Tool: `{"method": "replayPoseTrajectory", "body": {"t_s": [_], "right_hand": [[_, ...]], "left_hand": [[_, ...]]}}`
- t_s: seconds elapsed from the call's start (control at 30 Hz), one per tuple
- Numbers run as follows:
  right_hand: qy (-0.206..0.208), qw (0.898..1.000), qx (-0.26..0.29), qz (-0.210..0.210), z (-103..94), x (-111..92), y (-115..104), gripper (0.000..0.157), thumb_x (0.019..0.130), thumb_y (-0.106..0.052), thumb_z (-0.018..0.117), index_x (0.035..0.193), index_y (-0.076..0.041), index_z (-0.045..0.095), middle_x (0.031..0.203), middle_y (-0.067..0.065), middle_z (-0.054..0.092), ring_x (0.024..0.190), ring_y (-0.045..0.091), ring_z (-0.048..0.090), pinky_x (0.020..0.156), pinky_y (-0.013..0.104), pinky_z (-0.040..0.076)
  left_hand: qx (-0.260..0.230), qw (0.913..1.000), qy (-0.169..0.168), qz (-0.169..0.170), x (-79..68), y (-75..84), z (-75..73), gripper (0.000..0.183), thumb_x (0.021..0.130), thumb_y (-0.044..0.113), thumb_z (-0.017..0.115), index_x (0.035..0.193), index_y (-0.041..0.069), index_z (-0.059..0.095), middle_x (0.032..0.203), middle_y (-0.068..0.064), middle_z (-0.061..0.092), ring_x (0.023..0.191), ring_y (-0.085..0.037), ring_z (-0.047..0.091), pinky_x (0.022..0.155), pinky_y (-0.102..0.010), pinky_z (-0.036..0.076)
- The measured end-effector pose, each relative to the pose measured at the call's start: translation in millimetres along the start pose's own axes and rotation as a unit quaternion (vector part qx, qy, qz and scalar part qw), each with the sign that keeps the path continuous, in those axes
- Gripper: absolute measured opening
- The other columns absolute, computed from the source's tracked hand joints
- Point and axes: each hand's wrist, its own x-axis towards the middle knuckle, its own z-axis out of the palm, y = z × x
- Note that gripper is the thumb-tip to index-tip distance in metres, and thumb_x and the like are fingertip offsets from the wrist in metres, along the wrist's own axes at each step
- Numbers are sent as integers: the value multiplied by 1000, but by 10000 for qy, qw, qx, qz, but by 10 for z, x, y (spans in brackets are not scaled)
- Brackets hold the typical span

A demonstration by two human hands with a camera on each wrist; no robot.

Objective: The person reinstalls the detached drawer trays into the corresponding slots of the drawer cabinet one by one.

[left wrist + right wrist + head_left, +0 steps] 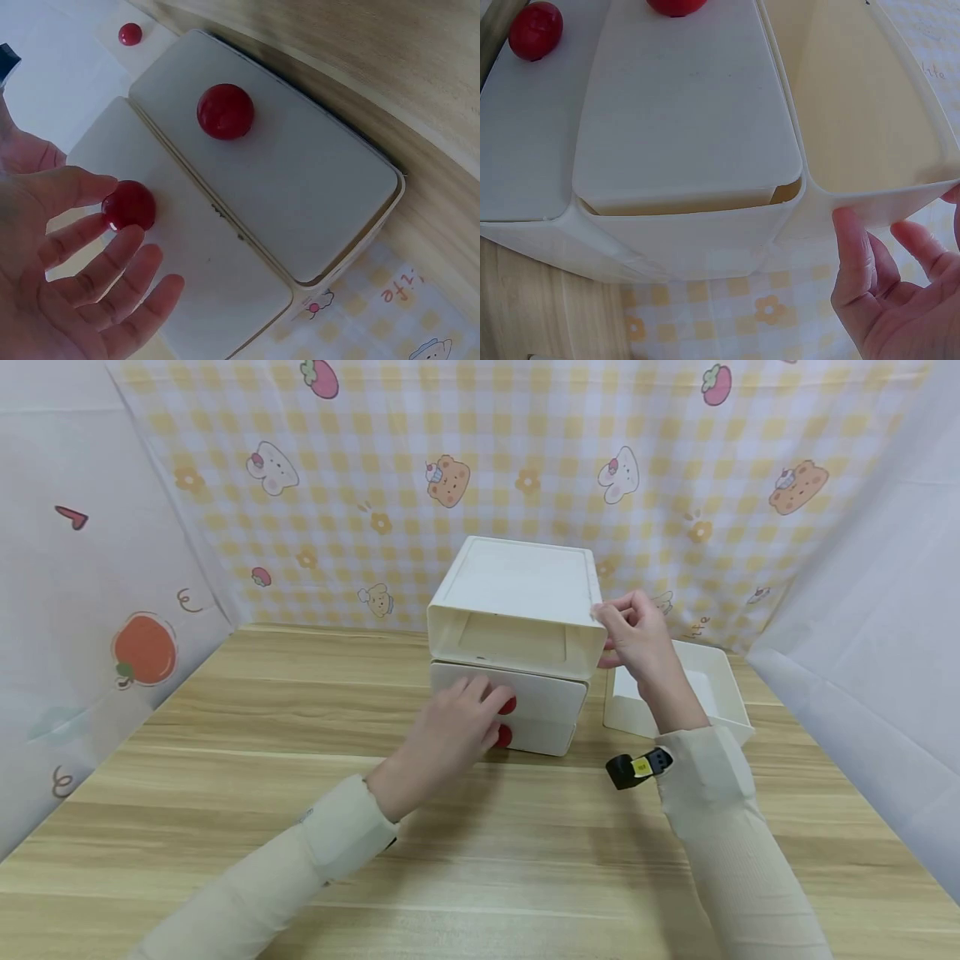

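Observation:
A white drawer cabinet (525, 578) of three stacked compartments stands on the table. Its top compartment has no drawer in it. My left hand (457, 718) pinches the red knob (129, 205) of the middle drawer (690, 112) between thumb and fingers. That drawer sits slightly out of its frame in the right wrist view. Below it is the bottom drawer (262, 161), flush with the frame, with its own red knob (226, 112). At the top right corner, my right hand (633, 631) holds the cabinet, its fingers on the top and outer side wall.
A loose white drawer (701, 681) lies on the wooden table (300, 735) at the cabinet's right. Its red knob (130, 34) shows in the left wrist view. A yellow checked cloth (337, 485) hangs behind, and white cloths (75, 577) hang at both sides.

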Motion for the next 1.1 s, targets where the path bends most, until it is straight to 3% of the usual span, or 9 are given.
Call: {"method": "replayPoseTrajectory", "body": {"t_s": [0.43, 1.1], "right_hand": [[-44, 10000, -39, 2, -7, -13, -13, 15, 91, -33, 50, 92, -18, 44, 92, 6, 47, 75, 19, 55, 57, 24, 56], [-90, 9998, -164, -105, -20, -26, -39, 16, 91, -30, 52, 91, -15, 47, 90, 5, 51, 73, 19, 57, 57, 25, 57]], "left_hand": [[39, 9996, -240, -149, 53, 19, 69, 28, 81, -1, 60, 104, 14, 57, 79, -4, 55, 65, -18, 51, 46, -21, 41], [-101, 9995, -255, -137, 95, -26, 106, 19, 83, 6, 63, 99, 15, 59, 76, -2, 55, 57, -13, 49, 42, -19, 38]]}}
